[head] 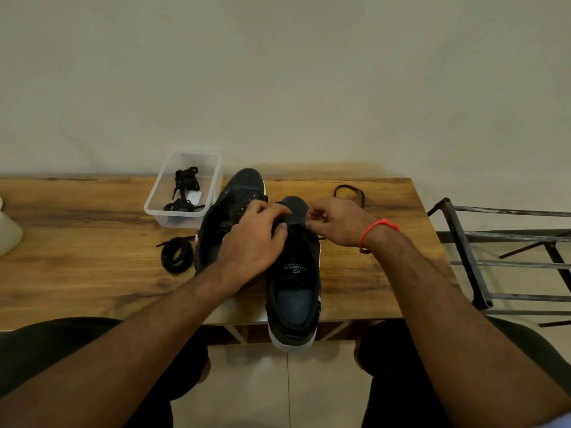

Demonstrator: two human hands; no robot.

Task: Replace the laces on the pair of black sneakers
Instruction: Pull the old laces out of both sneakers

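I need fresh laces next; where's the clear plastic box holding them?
In the head view, the clear plastic box sits on the wooden table, left of the far sneaker.

A wooden table [92, 273] stands against a pale wall. Taking the clear plastic container [160, 208] at its back edge as landmark: just right of it lies the far black sneaker [238, 193], and right of that the near sneaker [293, 291], its heel overhanging the front edge. In front of the container lies a coiled black lace [176, 254]. Well to its right, past both sneakers, lies a loose black lace [350, 193].
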